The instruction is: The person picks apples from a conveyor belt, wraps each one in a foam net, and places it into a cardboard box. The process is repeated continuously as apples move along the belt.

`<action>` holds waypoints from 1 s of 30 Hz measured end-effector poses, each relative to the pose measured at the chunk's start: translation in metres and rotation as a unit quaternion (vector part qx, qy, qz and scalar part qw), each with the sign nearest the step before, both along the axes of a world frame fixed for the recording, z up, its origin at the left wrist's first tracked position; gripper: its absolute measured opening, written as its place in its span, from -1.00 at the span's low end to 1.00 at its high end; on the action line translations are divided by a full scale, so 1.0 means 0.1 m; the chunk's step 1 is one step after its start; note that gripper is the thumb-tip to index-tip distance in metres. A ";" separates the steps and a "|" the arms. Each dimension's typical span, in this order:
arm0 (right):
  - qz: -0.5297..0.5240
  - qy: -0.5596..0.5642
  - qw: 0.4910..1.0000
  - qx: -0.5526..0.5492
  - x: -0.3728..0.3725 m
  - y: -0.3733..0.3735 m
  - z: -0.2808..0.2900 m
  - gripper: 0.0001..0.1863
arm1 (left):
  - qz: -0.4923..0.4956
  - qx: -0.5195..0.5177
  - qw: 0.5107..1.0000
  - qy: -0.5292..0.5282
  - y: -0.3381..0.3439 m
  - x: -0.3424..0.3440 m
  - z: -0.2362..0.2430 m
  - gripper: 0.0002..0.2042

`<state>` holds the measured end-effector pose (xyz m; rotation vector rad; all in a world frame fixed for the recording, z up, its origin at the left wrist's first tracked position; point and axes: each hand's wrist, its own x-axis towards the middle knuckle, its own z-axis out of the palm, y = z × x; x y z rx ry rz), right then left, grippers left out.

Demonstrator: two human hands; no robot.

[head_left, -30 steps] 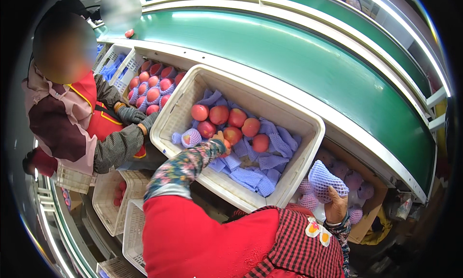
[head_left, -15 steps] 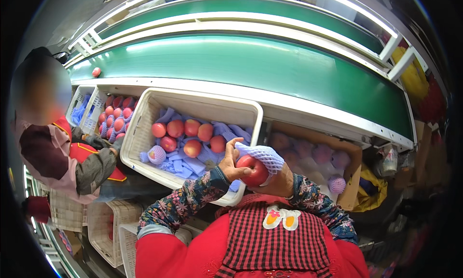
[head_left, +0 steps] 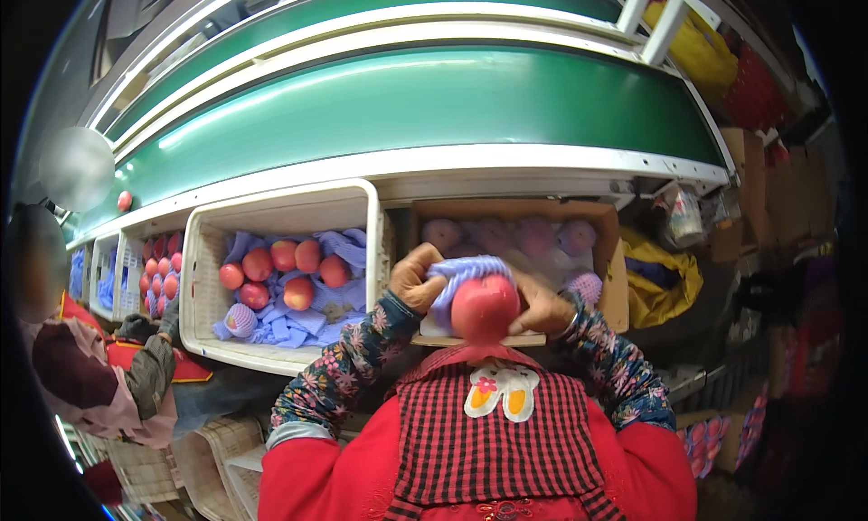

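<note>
Both my hands are raised close in front of my chest around one red apple (head_left: 484,306). My left hand (head_left: 416,279) grips its left side and the purple foam net sleeve (head_left: 466,271) stretched over its top. My right hand (head_left: 540,306) holds the right side. Behind them sits a cardboard box (head_left: 608,250) with several apples in purple nets. To the left is a white plastic crate (head_left: 203,277) holding bare red apples (head_left: 285,268) on blue padding and one netted apple (head_left: 240,320).
A green conveyor belt (head_left: 434,100) curves across the back. A person (head_left: 99,385) on the left reaches a gloved hand toward another crate of apples (head_left: 163,272). A yellow bag (head_left: 665,281) lies right of the cardboard box. Empty crates (head_left: 217,462) stand below left.
My view has swung right from the white crate to the cardboard box. The apple went from my left hand at the crate to both hands, with the net now over its top.
</note>
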<state>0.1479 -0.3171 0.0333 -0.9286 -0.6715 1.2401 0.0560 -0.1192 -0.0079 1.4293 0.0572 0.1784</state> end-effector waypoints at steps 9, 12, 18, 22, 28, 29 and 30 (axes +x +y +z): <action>-0.272 -0.205 0.938 0.068 0.20 -0.07 -0.04 -0.11 | 0.183 0.392 0.867 -0.246 -0.67 0.38 0.29 -0.75; -0.272 -0.150 0.949 0.061 0.21 -0.13 -0.26 -0.07 | 0.151 0.403 0.874 -0.225 -0.74 0.33 0.22 -0.72; -0.267 -0.040 0.963 -0.019 0.17 -0.27 -0.45 -0.18 | 0.122 0.108 0.987 -0.002 -0.65 0.29 0.00 -0.82; -0.178 0.261 0.948 0.038 -0.01 -0.41 -0.67 -0.19 | 0.026 -0.424 0.903 0.062 -0.54 0.30 -0.47 -0.87; -0.215 0.367 0.905 0.020 -0.12 -0.50 -0.78 -0.14 | 0.015 -0.499 0.848 0.177 -0.68 0.33 -0.52 -0.86; -0.219 0.364 0.905 0.019 -0.13 -0.49 -0.78 -0.14 | 0.009 -0.499 0.850 0.168 -0.68 0.31 -0.58 -0.85; -0.223 0.361 0.905 0.019 -0.15 -0.49 -0.78 -0.14 | 0.002 -0.499 0.852 0.159 -0.68 0.30 -0.70 -0.84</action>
